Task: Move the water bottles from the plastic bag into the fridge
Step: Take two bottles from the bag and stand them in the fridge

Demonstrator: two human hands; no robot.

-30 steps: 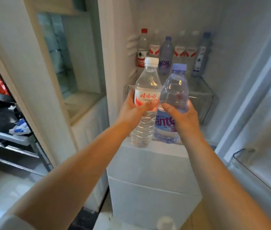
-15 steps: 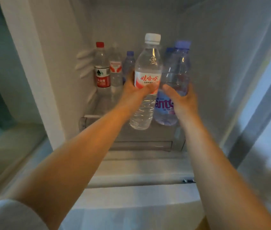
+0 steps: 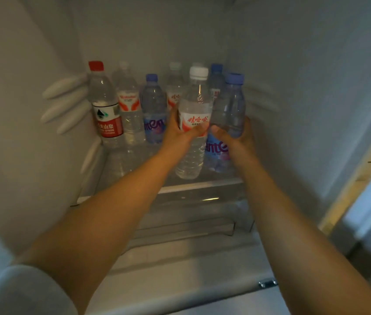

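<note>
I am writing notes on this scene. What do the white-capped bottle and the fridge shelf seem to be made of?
White-capped bottle, held by the left hand: seems thin clear plastic, glossy; it is see-through with moulded ribs and highlights.
Fridge shelf: looks like transparent glass or hard plastic with a pale front strip; which one cannot be told.

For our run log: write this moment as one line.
left hand: holds white-capped bottle | right hand: holds purple-capped bottle | both above fridge shelf

clear glossy plastic bottles [image 3: 193, 123]
</note>
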